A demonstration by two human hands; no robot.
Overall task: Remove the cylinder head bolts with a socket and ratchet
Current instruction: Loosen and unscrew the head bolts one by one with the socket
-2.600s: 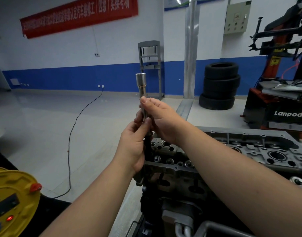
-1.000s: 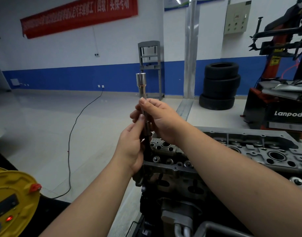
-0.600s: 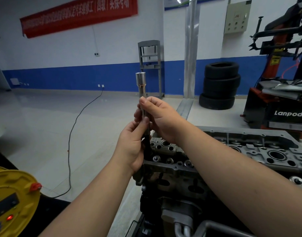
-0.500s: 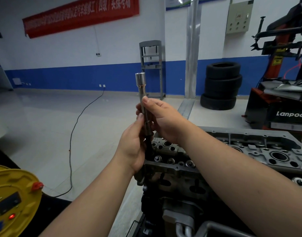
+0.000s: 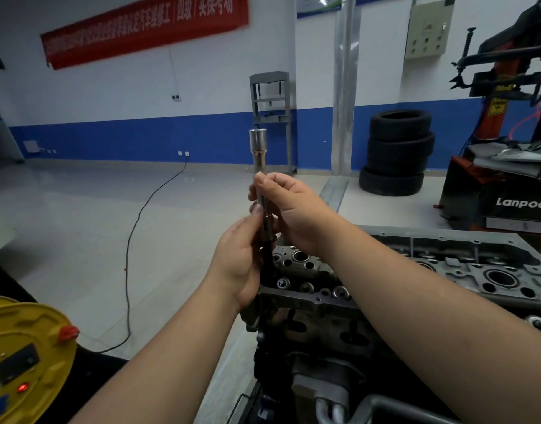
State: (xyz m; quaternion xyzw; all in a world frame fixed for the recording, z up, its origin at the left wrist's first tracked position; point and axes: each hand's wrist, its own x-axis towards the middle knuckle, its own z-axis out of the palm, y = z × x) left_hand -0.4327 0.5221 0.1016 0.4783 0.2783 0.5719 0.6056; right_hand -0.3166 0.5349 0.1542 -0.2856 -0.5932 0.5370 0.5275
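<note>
Both hands grip one upright tool; left hand (image 5: 243, 264) curls round the dark handle, right hand (image 5: 289, 206) pinches the socket (image 5: 258, 154); a loose joint could drop it onto the cylinder head (image 5: 446, 267).

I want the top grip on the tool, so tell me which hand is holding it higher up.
The right hand: it pinches the chrome socket extension just under its wide top end, while the left hand grips the dark lower part nearer the cylinder head.
</note>
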